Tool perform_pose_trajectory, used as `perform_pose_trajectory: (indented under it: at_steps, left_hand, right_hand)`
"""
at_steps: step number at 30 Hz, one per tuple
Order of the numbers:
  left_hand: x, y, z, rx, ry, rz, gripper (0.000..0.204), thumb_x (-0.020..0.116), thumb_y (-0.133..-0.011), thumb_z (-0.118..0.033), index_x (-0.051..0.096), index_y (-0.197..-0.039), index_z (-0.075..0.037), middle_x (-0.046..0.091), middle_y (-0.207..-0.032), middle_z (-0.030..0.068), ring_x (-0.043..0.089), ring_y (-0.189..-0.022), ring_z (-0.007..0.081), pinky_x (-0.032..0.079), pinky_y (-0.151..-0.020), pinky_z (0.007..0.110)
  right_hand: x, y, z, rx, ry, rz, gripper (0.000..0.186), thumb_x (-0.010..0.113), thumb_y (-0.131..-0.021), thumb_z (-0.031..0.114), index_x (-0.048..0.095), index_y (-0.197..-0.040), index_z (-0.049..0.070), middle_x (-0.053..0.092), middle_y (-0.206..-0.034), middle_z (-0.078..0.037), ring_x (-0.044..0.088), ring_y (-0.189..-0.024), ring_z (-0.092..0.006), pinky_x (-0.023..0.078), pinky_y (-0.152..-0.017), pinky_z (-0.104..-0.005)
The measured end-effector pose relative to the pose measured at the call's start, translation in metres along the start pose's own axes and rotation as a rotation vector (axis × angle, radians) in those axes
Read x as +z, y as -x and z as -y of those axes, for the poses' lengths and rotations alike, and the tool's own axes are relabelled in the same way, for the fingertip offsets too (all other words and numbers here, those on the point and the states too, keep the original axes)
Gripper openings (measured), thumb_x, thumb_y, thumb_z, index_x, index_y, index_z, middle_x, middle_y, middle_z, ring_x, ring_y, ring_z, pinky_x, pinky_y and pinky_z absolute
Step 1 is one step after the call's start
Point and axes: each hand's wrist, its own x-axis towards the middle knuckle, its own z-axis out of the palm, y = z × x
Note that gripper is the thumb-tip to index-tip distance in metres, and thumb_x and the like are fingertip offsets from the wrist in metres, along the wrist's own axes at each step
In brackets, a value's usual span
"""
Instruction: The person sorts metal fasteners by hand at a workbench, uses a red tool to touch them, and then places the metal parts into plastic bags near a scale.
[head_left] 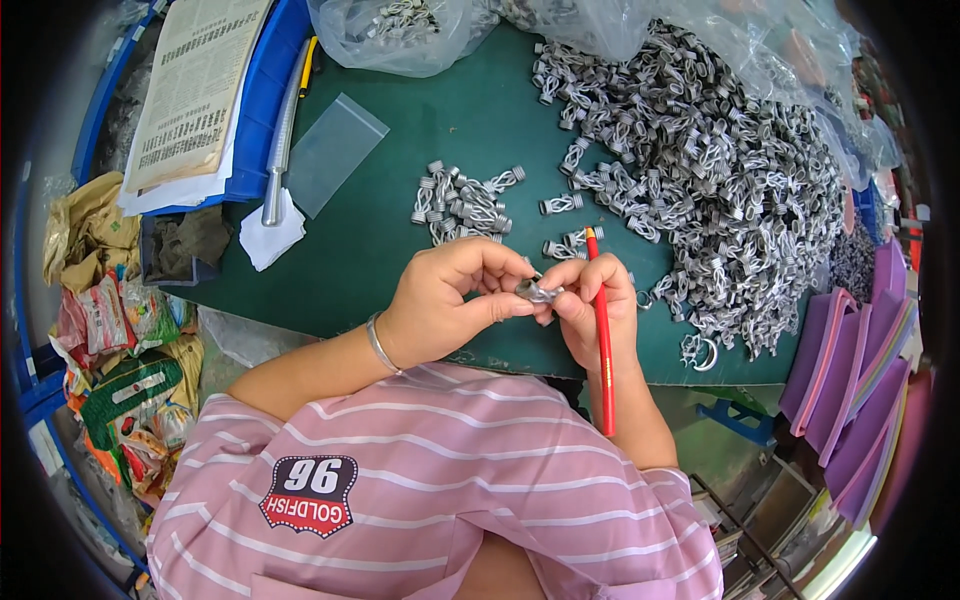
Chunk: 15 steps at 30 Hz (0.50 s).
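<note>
Between my two hands, above the near edge of the green tabletop (420,120), is a small silvery metal part (535,291), partly covered by fingers. My left hand (430,300) pinches it from the left with thumb and fingertips. On the other side my right hand (612,315) grips it with thumb and forefinger, while a red pencil (605,365) is tucked between the fingers of that hand, tilted nearly upright. Just beyond lies a small group of looped metal pieces (465,205). A much larger pile of similar pieces (720,180) spreads to the right.
Clear plastic bags (400,40) stand along the far edge. At left are a blue tray (270,110) with printed sheets, a metal ruler-like tool (281,140), a flat zip bag (340,150) and white paper (270,235). Purple foam-like sheets (850,370) lean at right.
</note>
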Motion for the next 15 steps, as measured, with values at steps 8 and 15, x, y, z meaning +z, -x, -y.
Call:
perform_pose_trajectory:
  at_steps: [8, 15]
  left_hand:
    - [-0.005, -0.001, -0.009, 0.237, -0.333, 0.113, 0.022, 0.071, -0.066, 0.002, 0.060, -0.085, 0.001, 0.058, -0.082, 0.0076, 0.056, -0.070, 0.0111, 0.045, -0.060, 0.021]
    - [-0.006, 0.000, -0.002, -0.189, 0.175, 0.039, 0.020, 0.057, -0.080, 0.003, 0.055, -0.100, 0.006, 0.057, -0.085, 0.0068, 0.058, -0.074, 0.0103, 0.050, -0.066, 0.023]
  right_hand:
    - [-0.006, 0.001, -0.003, -0.081, 0.095, 0.096, 0.029, 0.061, -0.072, -0.012, 0.039, -0.076, 0.007, 0.058, -0.093, -0.017, 0.058, -0.090, -0.0223, 0.049, -0.079, -0.0325]
    - [0.011, 0.001, 0.007, -0.370, 0.394, -0.014, 0.037, 0.066, -0.067, -0.011, 0.037, -0.081, 0.007, 0.056, -0.092, -0.016, 0.057, -0.083, -0.0193, 0.048, -0.075, -0.0295]
